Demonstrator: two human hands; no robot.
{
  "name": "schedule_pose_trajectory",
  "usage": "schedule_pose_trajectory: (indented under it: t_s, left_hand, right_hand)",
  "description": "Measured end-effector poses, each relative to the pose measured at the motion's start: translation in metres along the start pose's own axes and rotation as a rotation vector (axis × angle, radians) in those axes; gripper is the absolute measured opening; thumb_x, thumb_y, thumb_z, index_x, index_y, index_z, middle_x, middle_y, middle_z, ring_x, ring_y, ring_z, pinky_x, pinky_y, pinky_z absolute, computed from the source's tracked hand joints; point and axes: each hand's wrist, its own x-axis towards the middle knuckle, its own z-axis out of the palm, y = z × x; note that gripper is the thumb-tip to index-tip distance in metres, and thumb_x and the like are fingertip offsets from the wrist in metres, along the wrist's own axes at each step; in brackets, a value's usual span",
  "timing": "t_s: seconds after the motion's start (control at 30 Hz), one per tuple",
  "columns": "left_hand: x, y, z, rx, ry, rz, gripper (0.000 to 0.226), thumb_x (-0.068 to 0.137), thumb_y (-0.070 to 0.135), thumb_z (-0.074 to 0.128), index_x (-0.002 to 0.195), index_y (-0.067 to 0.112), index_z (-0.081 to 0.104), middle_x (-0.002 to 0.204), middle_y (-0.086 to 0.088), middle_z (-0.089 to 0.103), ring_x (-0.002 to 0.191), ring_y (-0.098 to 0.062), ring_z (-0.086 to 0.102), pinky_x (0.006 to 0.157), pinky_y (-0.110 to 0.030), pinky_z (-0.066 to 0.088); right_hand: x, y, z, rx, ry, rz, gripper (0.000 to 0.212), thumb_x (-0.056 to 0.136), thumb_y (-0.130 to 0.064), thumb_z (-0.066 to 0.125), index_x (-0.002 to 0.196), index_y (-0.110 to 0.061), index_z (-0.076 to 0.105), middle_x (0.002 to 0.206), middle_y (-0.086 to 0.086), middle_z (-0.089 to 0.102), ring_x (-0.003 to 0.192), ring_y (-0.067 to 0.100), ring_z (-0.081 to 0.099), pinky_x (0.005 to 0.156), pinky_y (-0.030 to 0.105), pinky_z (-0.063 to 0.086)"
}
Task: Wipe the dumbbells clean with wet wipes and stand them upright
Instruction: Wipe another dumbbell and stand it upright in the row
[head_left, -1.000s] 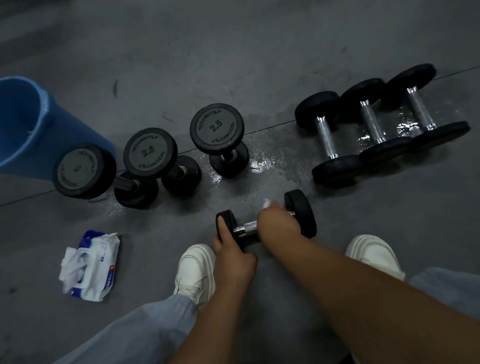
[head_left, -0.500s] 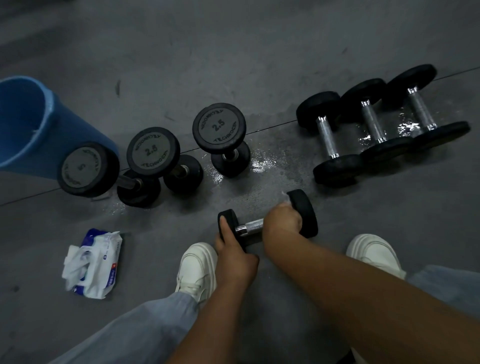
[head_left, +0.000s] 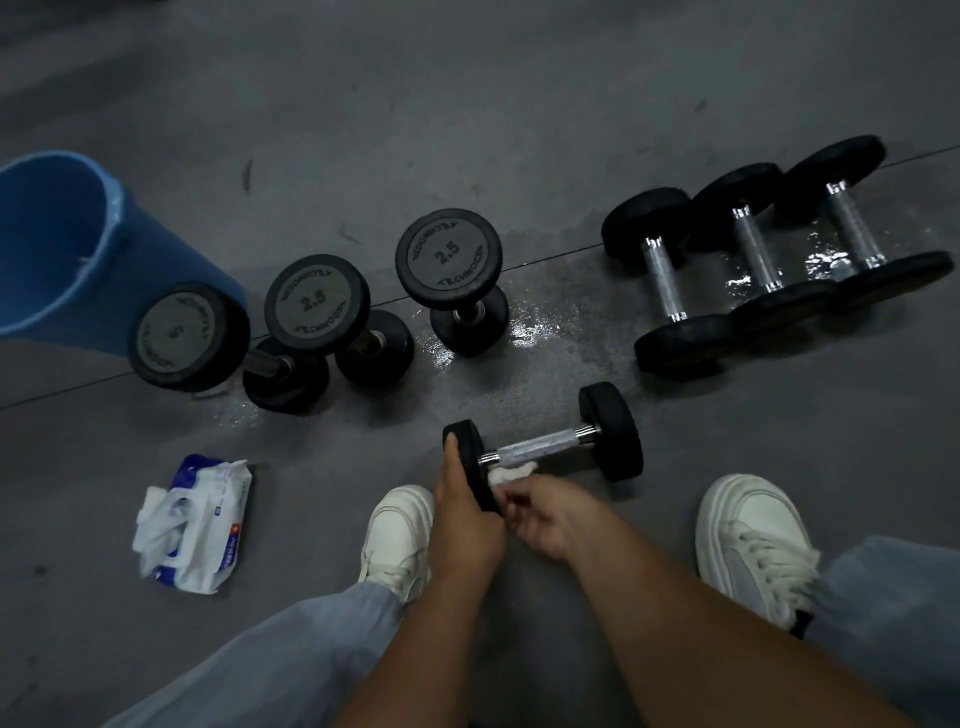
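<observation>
**Dumbbell mid-wipe, lying on its side between the feet**

Dumbbell (head_left: 540, 446) lies sideways on the grey floor (head_left: 701, 447), just ahead of the person's white shoes (head_left: 753, 540). It's a small one, but rubber heads on a steel bar should be dense and stiff, so nothing to crush. The knurled handle looks like the place to grab for tipping it up, and damp rubber may be a bit slick.

The left hand (head_left: 462, 525) has its fingers curled round the left head, thumb over the rim, probably to stop it rolling. The right hand (head_left: 545, 519) pinches a bunched wet wipe (head_left: 506, 474) at the handle end beside that head.

Further out, three upright dumbbells (head_left: 449, 254) stand to the left and three lying dumbbells (head_left: 756, 254) wait on the right, all well apart from it. A wet patch (head_left: 524, 327) shines between the groups, so standing one there looks slippery. The wipe pack (head_left: 192, 519) sits near left, with the blue bin (head_left: 62, 244) behind.
</observation>
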Motion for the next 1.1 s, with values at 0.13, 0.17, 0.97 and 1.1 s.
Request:
schedule_pose_trajectory:
  t_s: [0.13,0.17,0.97,1.1]
  left_hand:
    - [0.004,-0.005,-0.001,-0.027,-0.006,-0.001,0.103,0.077,-0.008,0.054,0.155,0.043,0.011,0.154,0.004,0.038,0.133,-0.013,0.044,0.100,-0.020,0.032]
    - [0.003,-0.005,0.000,-0.036,-0.005,0.008,0.101,0.079,-0.005,0.057,0.156,0.042,0.011,0.152,0.005,0.039,0.133,-0.012,0.044,0.100,-0.021,0.032]
    - [0.002,-0.001,0.002,0.006,0.019,-0.035,0.105,0.076,-0.008,0.052,0.154,0.047,0.008,0.153,0.000,0.041,0.129,-0.020,0.050,0.090,-0.022,0.037]
    - [0.001,0.000,0.003,0.005,0.031,-0.033,0.103,0.077,-0.005,0.052,0.153,0.048,0.007,0.153,0.001,0.040,0.129,-0.021,0.050,0.088,-0.023,0.037]
  right_hand:
    - [-0.009,-0.006,0.012,-0.339,0.084,-0.089,0.019,0.092,0.003,0.048,0.081,-0.012,0.054,0.051,0.001,0.054,0.042,0.006,0.052,0.041,0.015,0.039]
    - [-0.010,-0.010,0.016,-0.579,0.121,-0.178,0.017,0.090,0.000,0.051,0.078,-0.011,0.054,0.056,0.002,0.052,0.048,0.011,0.052,0.046,0.020,0.040]
    - [-0.031,-0.057,0.014,-2.029,0.609,-0.486,0.033,0.097,-0.012,0.044,0.128,-0.008,0.054,0.132,0.010,0.052,0.121,0.026,0.052,0.085,0.034,0.050]
    - [-0.033,-0.065,0.015,-1.986,0.567,-0.556,0.033,0.095,-0.006,0.042,0.124,-0.008,0.058,0.126,0.009,0.060,0.117,0.028,0.057,0.085,0.035,0.048]
